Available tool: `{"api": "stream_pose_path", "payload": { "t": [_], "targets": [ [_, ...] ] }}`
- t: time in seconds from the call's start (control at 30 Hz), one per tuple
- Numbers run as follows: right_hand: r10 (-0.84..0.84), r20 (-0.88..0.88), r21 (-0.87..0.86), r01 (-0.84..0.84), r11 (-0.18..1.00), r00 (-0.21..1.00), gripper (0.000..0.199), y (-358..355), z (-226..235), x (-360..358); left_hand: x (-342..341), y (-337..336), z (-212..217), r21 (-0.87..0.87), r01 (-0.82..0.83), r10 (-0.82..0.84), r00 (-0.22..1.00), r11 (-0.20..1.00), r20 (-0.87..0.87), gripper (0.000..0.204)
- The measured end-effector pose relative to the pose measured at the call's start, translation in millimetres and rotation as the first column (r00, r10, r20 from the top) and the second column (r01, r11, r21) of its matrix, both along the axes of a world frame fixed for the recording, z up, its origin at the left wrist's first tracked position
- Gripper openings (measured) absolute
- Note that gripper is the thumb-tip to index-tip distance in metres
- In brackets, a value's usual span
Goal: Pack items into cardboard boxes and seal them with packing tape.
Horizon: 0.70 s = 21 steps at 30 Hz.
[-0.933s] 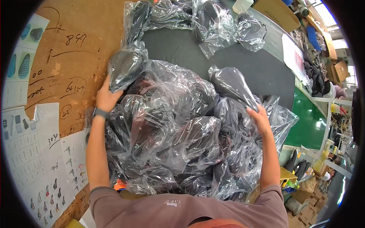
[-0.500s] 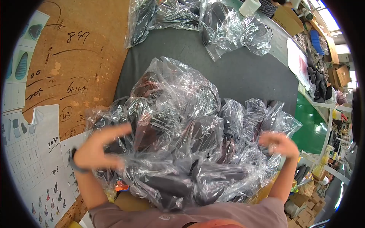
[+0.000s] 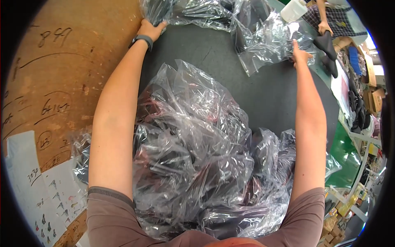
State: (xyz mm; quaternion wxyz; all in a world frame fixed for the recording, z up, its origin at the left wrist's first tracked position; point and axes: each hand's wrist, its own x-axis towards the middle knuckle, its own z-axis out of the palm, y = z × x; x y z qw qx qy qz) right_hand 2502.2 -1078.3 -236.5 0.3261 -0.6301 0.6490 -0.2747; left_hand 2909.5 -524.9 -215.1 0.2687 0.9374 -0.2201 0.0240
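A big heap of clear plastic bags with dark items inside point(image 3: 193, 164) lies on the dark grey table point(image 3: 271, 90) close to my body. Both my arms stretch over it to a second pile of the same bags point(image 3: 230, 20) at the far edge. My left hand point(image 3: 150, 29), with a dark watch at the wrist, grips the left end of that far pile. My right hand point(image 3: 300, 53) presses against the pile's right side, fingers on the plastic.
A brown cardboard sheet point(image 3: 45, 74) with handwritten marks stands at the left, with white printed papers point(image 3: 37, 181) below it. Another person's hand point(image 3: 325, 29) holds a dark shoe part at the top right. A white jug point(image 3: 294, 9), boxes and a green floor are at the right.
My hands left the near heap, drew back, and then reached forward to the far pile of bags, where they now rest on its two ends.
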Motion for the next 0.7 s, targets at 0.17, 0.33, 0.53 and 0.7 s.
{"api": "stream_pose_path", "payload": {
  "t": [0.17,0.33,0.53,0.7],
  "targets": [
    [-0.072,-0.189,-0.04,0.066,0.997,0.979,0.139,-64.9,-29.3,14.8,-6.9,-43.0,-25.1,0.007,-0.167,0.167,0.986,0.986,-0.014,0.098],
    [0.478,0.028,0.046,-0.479,0.877,0.878,0.088,-48.1,-18.0,82.5,53.6,-53.2,-20.1,0.116,-0.199,0.194,0.979,0.973,0.059,0.093],
    [0.62,0.126,-0.093,-0.613,0.785,0.774,0.08,85.7,-45.7,84.5,-36.1,-80.7,-4.1,0.195,0.003,0.025,0.99,0.981,-0.139,0.116],
    [0.953,-0.085,-0.472,-0.854,0.22,0.292,0.07,160.3,-27.1,29.6,-94.8,-70.2,14.6,0.049,0.495,-0.458,0.834,0.868,-0.307,0.12]
  ]
}}
